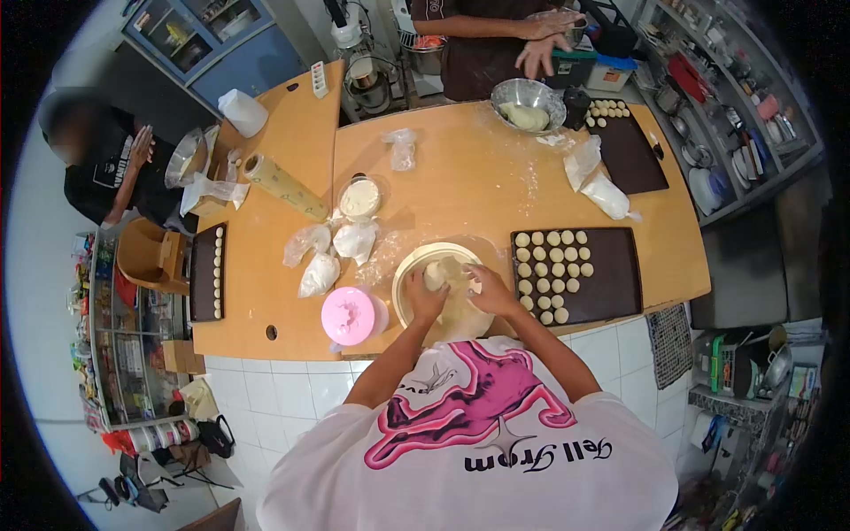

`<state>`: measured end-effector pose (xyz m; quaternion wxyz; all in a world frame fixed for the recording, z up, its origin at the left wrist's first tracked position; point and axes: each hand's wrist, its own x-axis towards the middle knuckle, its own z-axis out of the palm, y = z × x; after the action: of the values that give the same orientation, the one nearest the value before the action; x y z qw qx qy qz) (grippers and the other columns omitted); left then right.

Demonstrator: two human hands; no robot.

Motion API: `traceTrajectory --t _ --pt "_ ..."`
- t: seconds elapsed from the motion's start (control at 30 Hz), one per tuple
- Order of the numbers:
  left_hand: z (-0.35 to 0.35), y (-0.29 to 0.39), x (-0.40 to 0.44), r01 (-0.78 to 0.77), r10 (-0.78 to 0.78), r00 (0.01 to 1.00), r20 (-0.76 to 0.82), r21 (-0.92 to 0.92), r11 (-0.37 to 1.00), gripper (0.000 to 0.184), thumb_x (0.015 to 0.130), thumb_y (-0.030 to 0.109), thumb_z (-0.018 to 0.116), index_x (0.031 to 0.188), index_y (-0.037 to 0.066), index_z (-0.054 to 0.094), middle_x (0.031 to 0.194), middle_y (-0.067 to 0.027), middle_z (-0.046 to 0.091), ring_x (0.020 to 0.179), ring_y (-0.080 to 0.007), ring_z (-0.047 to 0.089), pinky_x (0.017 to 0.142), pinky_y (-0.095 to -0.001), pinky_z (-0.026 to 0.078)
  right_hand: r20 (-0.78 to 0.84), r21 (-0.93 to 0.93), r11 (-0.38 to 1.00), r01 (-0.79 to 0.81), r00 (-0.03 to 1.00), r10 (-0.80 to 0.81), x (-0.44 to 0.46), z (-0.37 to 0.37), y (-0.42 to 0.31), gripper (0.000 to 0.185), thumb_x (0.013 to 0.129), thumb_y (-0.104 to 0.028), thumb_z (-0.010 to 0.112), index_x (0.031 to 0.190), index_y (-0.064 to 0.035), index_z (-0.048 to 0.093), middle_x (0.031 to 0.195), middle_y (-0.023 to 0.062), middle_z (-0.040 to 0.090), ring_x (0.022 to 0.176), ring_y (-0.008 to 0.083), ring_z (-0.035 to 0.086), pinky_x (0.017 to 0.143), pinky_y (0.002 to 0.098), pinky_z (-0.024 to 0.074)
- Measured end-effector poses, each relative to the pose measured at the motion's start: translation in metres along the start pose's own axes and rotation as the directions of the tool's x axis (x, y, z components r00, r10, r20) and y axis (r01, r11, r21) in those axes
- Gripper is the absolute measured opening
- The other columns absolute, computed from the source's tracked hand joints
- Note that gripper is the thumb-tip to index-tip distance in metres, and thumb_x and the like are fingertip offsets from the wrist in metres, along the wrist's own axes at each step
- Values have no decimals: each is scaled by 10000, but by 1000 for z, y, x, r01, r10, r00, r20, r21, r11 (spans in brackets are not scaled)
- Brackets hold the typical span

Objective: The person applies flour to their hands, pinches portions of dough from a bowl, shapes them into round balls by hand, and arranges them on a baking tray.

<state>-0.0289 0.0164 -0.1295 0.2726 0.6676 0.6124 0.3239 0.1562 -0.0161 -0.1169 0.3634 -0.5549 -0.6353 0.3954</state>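
Observation:
A wide cream bowl stands at the table's near edge in front of me, with pale dough in it. Inside it, my left hand has its fingers curled against a lump of dough. On the bowl's right side, my right hand is closed on a small pale piece of dough; its fingertips are partly hidden. A dark baking tray lies just to the right, with rows of small round dough balls over its left part.
A pink-lidded container stands left of the bowl, near bags of white powder, a tub and a film roll. Across the table, a co-worker stands by a metal bowl. Another person is at left.

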Motion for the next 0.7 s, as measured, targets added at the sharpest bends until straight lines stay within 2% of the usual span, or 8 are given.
traceTrajectory --t 0.13,0.23,0.33,0.43,0.47,0.5,0.57,0.7 --pt "3 -12 3 11 29 997 74 -494 869 591 640 42 743 1169 13 479 1071 -128 520 1032 -242 534 910 -355 444 156 21 999 48 986 -50 -1 9 6 891 672 -164 763 1425 4 318 1328 215 493 1168 305 540 979 375 436" --pt "-9 15 -5 396 -191 918 347 -789 470 557 670 17 706 1176 23 471 1040 -90 526 965 -188 543 867 -315 458 324 199 978 -69 946 1 -2 8 -12 1082 638 -212 815 1490 -33 173 1390 216 429 1242 290 480 1021 362 396" --pt "-14 41 -3 337 -48 932 359 -810 480 517 695 62 751 1147 20 504 987 -76 557 917 -167 551 824 -301 469 363 448 868 -213 931 40 2 15 -20 962 620 -213 827 1417 -3 332 1232 186 558 1125 257 571 928 337 459" --pt "-16 61 10 78 69 960 271 -497 864 496 691 124 809 1099 20 548 912 -59 581 882 -137 553 818 -283 468 300 421 868 -263 944 141 5 18 -19 709 659 -171 798 1275 -11 484 998 140 628 878 202 622 745 321 498" --pt "-14 64 11 89 57 952 299 -451 888 511 672 180 851 1076 23 580 867 -54 597 876 -111 553 806 -272 471 247 348 898 -268 951 188 3 19 -19 602 676 -153 785 1211 -14 547 905 121 646 779 181 633 667 313 508" --pt "-13 68 11 172 1 940 341 -477 862 512 676 175 850 1084 23 580 880 -59 604 882 -116 561 809 -274 476 187 275 921 -276 955 230 1 20 -18 497 692 -136 772 1147 -18 610 812 102 665 680 159 643 590 306 518" --pt "-11 73 13 329 -93 898 431 -515 791 514 684 164 846 1101 23 581 907 -70 620 893 -125 577 815 -277 486 171 218 941 -259 959 224 2 18 -23 611 666 -106 767 1232 -40 545 869 79 651 705 144 619 591 301 502" --pt "-7 81 12 193 37 957 288 -727 659 464 712 114 818 1100 19 582 979 -84 647 938 -147 602 836 -289 504 284 206 919 -335 920 271 4 11 -18 646 672 -93 749 1273 -45 515 955 67 647 813 152 622 672 313 511"
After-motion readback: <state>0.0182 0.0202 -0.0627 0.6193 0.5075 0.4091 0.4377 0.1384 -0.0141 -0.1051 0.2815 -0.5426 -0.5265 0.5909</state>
